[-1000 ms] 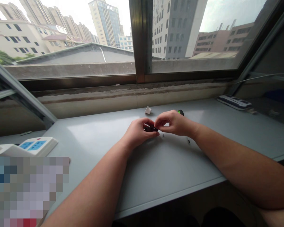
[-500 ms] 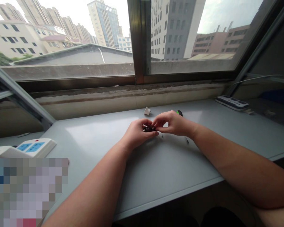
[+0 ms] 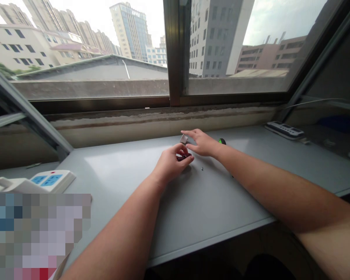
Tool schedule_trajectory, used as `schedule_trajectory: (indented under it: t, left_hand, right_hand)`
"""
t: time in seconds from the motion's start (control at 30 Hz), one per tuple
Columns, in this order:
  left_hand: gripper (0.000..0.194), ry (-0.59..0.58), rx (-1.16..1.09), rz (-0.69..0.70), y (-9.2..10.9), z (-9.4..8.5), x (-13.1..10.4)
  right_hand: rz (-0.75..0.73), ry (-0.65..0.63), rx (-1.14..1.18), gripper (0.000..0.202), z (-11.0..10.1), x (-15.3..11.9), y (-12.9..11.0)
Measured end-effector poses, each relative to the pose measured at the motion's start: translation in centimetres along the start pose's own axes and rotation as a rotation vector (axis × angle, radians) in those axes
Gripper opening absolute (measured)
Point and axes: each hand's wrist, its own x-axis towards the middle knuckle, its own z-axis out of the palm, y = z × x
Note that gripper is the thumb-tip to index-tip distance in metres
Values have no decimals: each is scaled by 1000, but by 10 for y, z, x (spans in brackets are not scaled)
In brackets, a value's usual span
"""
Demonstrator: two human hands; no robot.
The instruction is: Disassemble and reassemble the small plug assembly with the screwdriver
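My left hand is closed round a small dark part, its fingertips pinching it just above the grey table. Beyond it my right hand reaches out with fingers spread, beside a small white piece near the table's back edge. I see nothing between the fingers of that hand. A tiny metal screw-like piece lies on the table, below the right hand. Behind my right wrist shows the green and black end of a tool; most of the tool is hidden by the arm.
At the left stands a white power strip with blue sockets. Another white and black strip lies at the back right. The window frame rises behind the table, with slanted metal posts on both sides.
My right hand has left the dark part and moved up and away toward the white piece, its fingers opening. The left hand still holds the dark part. The view has shifted slightly.
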Motion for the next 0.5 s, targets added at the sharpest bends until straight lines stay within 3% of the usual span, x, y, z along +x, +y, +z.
schedule_trajectory:
  t: [0.07,0.13,0.23,0.4,0.5]
  left_hand:
    - [30,1,0,11,-2,0,1]
    - [30,-5,-2,9,-3,-1,1]
    - [30,-21,-21,1,-2,-3,-1]
    - [38,-76,-78,9,0,-2,-3]
    - [48,-108,-86,11,-2,0,-3]
  right_hand:
    - [15,-27,-34,61,5,16,-5]
    - [8,-33,-45,42,7,28,-9]
    - [-7,2,-12,17,0,30,-11]
    - [-12,58,180,33,-23,-10,-1]
    - [-63,8,645,33,-31,-39,7]
